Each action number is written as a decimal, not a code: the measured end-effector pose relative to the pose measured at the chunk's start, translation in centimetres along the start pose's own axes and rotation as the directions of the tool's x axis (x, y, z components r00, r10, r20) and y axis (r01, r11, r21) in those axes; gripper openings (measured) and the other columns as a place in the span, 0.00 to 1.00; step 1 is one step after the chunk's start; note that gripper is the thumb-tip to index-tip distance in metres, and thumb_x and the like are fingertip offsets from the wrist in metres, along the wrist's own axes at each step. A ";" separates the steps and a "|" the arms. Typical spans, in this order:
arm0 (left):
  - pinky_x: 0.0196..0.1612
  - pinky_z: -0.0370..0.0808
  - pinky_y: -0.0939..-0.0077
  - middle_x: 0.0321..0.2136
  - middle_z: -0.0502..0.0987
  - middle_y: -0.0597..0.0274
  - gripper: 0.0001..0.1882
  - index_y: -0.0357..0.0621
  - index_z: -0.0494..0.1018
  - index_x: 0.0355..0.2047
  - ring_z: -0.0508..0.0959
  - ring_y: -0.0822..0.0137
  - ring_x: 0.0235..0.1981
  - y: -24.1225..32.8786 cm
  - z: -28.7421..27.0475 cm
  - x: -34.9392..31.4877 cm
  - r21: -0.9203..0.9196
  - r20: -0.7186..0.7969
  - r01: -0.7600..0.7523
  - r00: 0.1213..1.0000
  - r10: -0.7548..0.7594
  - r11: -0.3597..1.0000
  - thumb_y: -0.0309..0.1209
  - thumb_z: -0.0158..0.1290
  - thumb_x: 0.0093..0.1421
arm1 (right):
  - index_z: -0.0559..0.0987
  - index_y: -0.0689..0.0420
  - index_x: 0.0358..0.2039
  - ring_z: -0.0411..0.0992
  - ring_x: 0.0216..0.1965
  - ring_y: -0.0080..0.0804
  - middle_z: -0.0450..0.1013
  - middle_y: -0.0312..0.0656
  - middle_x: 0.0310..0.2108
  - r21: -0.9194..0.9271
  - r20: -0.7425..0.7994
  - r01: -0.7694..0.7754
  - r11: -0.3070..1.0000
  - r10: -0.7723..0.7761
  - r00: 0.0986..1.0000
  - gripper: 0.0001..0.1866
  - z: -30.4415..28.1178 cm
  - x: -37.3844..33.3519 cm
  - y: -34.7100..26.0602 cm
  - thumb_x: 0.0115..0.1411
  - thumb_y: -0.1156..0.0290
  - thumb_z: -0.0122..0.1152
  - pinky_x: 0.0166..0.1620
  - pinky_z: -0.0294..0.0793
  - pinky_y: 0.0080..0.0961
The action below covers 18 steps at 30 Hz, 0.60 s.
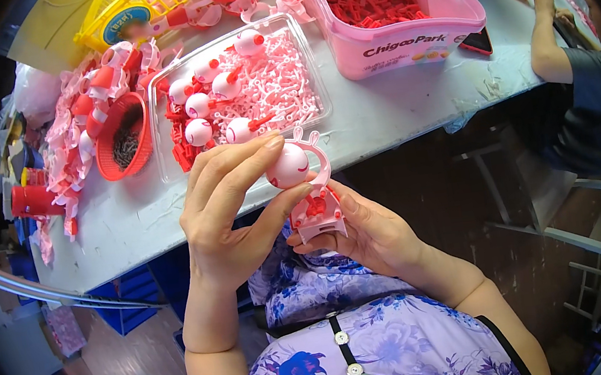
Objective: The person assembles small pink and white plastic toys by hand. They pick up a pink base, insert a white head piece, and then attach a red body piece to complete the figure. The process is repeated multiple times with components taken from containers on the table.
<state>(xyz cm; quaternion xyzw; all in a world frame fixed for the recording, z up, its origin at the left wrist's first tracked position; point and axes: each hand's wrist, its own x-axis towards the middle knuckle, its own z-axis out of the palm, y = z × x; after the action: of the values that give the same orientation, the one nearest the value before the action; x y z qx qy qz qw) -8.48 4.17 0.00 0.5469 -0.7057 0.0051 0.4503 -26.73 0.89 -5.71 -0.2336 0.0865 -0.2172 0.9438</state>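
Between the thumb and fingers of my left hand (231, 204) is a white ball-shaped toy head (288, 166) with pink markings. Just below and to the right, my right hand (371, 231) grips a pink plastic toy body (318, 219) with red parts inside and an arched piece with two small ears on top. The head is right beside the arch; whether they touch I cannot tell. Behind my hands on the table stands a clear plastic tray (328, 96) with several white toy heads (200, 132), small pink pieces (274, 77) and red pieces (184, 154).
A pink tub (392, 50) of red parts stands at the back. Left of the tray, a red basket (144, 136) holds small dark metal pieces, beside heaped pink and red parts (80, 102). A yellow basket (94, 29) is behind. Another person (585, 97) sits at the table's right.
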 end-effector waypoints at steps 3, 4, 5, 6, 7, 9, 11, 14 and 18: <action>0.45 0.73 0.70 0.40 0.79 0.55 0.26 0.37 0.77 0.42 0.77 0.61 0.42 0.2 0.1 0.0 0.017 0.019 -0.014 1.000 0.014 1.000 0.24 0.68 0.39 | 0.47 0.56 0.67 0.67 0.54 0.40 0.61 0.49 0.58 0.006 0.001 -0.003 1.000 0.003 1.000 0.31 -0.2 -0.1 0.2 0.69 0.54 0.37 0.58 0.65 0.37; 0.45 0.73 0.70 0.40 0.79 0.55 0.25 0.37 0.77 0.42 0.77 0.61 0.41 0.2 0.1 0.1 0.022 0.025 -0.015 1.000 0.014 1.000 0.24 0.68 0.39 | 0.47 0.56 0.67 0.67 0.54 0.40 0.61 0.49 0.58 0.009 0.005 -0.008 1.000 0.008 1.000 0.31 -0.2 -0.1 0.2 0.69 0.54 0.37 0.58 0.65 0.37; 0.45 0.73 0.70 0.40 0.79 0.55 0.25 0.37 0.77 0.42 0.77 0.60 0.41 0.3 0.1 0.1 0.022 0.022 -0.014 1.000 0.014 1.000 0.24 0.68 0.39 | 0.47 0.56 0.67 0.67 0.54 0.40 0.61 0.49 0.58 0.009 0.003 -0.006 1.000 0.006 1.000 0.31 -0.2 -0.2 0.2 0.69 0.54 0.37 0.58 0.65 0.37; 0.44 0.73 0.70 0.39 0.79 0.55 0.25 0.37 0.77 0.41 0.77 0.60 0.41 0.3 0.2 0.2 0.023 0.022 -0.014 1.000 0.014 1.000 0.24 0.68 0.39 | 0.47 0.56 0.67 0.67 0.54 0.40 0.61 0.49 0.58 0.011 0.003 -0.003 1.000 0.003 1.000 0.31 -0.1 -0.2 0.2 0.69 0.54 0.37 0.58 0.65 0.37; 0.44 0.73 0.70 0.39 0.79 0.55 0.25 0.38 0.78 0.41 0.77 0.60 0.41 0.3 0.3 0.2 0.024 0.022 -0.015 1.000 0.014 1.000 0.24 0.68 0.39 | 0.47 0.56 0.67 0.68 0.54 0.40 0.61 0.49 0.58 0.013 0.003 0.001 1.000 -0.001 1.000 0.31 -0.1 -0.2 0.2 0.69 0.54 0.38 0.58 0.65 0.37; 0.45 0.73 0.70 0.40 0.79 0.54 0.25 0.38 0.77 0.42 0.78 0.60 0.41 0.3 0.3 0.2 0.023 0.039 -0.012 0.999 0.011 1.000 0.24 0.68 0.40 | 0.48 0.56 0.66 0.68 0.54 0.40 0.61 0.49 0.58 0.007 -0.003 -0.006 1.000 0.006 1.000 0.31 0.1 -0.3 0.0 0.69 0.54 0.38 0.58 0.65 0.37; 0.46 0.73 0.70 0.41 0.77 0.53 0.25 0.37 0.76 0.44 0.77 0.61 0.42 0.1 0.4 0.1 -0.016 0.043 -0.005 0.999 0.005 1.000 0.24 0.67 0.42 | 0.48 0.56 0.66 0.68 0.54 0.40 0.61 0.49 0.58 0.003 -0.019 -0.007 1.000 0.007 1.000 0.31 0.1 -0.3 -0.1 0.69 0.54 0.38 0.58 0.65 0.36; 0.47 0.74 0.71 0.45 0.74 0.53 0.25 0.36 0.74 0.47 0.76 0.62 0.44 -0.5 0.5 -0.5 -0.166 -0.020 0.059 0.998 -0.064 0.984 0.22 0.65 0.46 | 0.49 0.56 0.66 0.68 0.54 0.40 0.61 0.50 0.59 0.007 -0.039 -0.001 1.000 0.001 0.999 0.30 0.3 -0.1 -0.1 0.70 0.55 0.37 0.58 0.65 0.36; 0.48 0.76 0.71 0.48 0.69 0.54 0.23 0.35 0.72 0.47 0.74 0.65 0.47 -1.6 -0.1 -1.2 -0.505 -0.103 0.188 0.956 -0.275 0.842 0.17 0.62 0.49 | 0.50 0.57 0.65 0.68 0.54 0.40 0.61 0.53 0.59 0.014 -0.045 0.008 1.000 -0.007 0.999 0.29 0.2 0.1 -0.2 0.70 0.56 0.37 0.58 0.65 0.36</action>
<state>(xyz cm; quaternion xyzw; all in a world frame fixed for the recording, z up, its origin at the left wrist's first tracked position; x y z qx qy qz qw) -7.14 4.49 -1.52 0.4936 -0.5710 -0.1813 0.6304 -26.65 0.77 -5.42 -0.2224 0.1056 -0.2265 0.9424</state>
